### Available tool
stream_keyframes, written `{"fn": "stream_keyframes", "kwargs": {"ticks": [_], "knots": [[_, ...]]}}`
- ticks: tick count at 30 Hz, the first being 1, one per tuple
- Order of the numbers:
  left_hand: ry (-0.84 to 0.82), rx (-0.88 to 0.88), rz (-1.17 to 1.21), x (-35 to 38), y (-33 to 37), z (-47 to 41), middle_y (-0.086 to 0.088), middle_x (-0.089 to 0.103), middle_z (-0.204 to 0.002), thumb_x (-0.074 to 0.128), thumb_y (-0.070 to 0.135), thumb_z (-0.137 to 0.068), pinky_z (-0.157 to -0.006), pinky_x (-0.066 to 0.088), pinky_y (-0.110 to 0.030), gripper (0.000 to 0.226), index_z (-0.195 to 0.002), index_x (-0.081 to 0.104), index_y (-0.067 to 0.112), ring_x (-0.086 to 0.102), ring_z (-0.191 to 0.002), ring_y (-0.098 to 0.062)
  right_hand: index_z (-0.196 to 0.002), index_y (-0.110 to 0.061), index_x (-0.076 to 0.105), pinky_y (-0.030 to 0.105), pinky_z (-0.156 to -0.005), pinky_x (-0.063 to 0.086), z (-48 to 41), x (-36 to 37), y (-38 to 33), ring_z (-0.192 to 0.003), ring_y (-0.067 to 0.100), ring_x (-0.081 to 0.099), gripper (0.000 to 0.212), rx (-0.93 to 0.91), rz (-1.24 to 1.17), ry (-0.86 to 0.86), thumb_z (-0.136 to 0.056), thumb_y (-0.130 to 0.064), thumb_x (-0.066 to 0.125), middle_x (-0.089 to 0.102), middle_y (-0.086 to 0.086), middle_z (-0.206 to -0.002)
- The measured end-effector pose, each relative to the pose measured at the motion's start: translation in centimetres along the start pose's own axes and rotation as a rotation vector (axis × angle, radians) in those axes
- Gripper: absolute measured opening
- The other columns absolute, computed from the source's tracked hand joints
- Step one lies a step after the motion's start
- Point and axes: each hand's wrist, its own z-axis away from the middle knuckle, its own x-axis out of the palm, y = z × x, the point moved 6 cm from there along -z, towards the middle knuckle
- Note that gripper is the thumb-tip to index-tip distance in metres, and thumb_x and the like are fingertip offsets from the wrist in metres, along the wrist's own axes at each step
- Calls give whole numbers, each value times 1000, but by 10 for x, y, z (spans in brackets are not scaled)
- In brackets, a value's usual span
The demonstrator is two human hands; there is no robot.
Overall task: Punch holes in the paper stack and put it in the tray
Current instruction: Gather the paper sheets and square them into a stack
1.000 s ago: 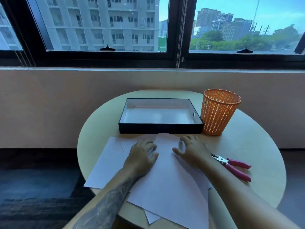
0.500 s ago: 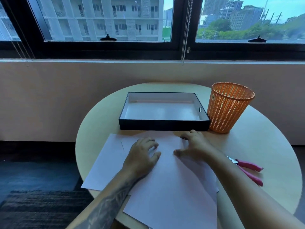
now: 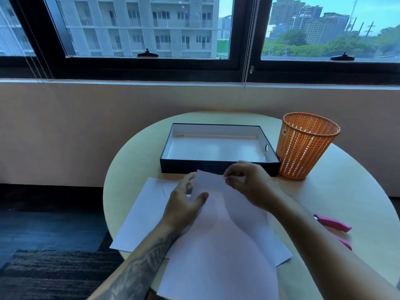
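Several white paper sheets lie fanned out on the near part of a round table. My left hand holds the top sheet's left edge, thumb on top and fingers under it. My right hand pinches the far edge of that sheet, which is lifted off the table. Just beyond the paper stands a black tray with a white inside and nothing in it. A pink-handled hole punch lies on the table to the right, partly hidden by my right forearm.
An orange mesh basket stands right of the tray, touching its corner. Behind the table runs a low wall under a window. Dark carpet shows on the floor at the left.
Both hands went from lying flat on the paper to gripping the top sheet, and its far edge has risen. The view shifted left and down.
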Motion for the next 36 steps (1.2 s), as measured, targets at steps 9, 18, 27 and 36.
{"fn": "stream_keyframes", "kwargs": {"ticks": [9,18,27,36], "knots": [[172,-90,188,-18,7,2,-6,53,-60,62,20,-96,-48,37,-27,30,-69,64,6,46,-53,-18,-106,-31,69,32,-75,50,-3,-35,-9,-92,16,67,18,-63,228,132,-91,-38,66,74,-8,-102],[351,-254,449,-43,-5,-1,-20,74,-88,68,18,-86,-77,58,-60,10,-82,76,13,71,-81,-42,-109,-23,69,30,-74,48,21,-9,57,-90,18,64,22,279,72,127,-91,-26,57,70,-3,-102],[395,-299,510,-43,-4,2,-10,61,-56,54,4,-91,-46,49,-27,18,-77,63,11,54,-46,-25,-111,-27,67,37,-85,44,34,19,61,-107,25,50,30,195,319,-85,-90,-36,49,60,-5,-117],[398,-309,552,-42,4,7,-3,63,-53,53,3,-93,-42,48,-20,16,-81,63,8,57,-44,-16,-111,-24,67,36,-86,50,29,9,77,-103,20,57,30,308,149,-28,-82,-27,74,59,-11,-107]]}}
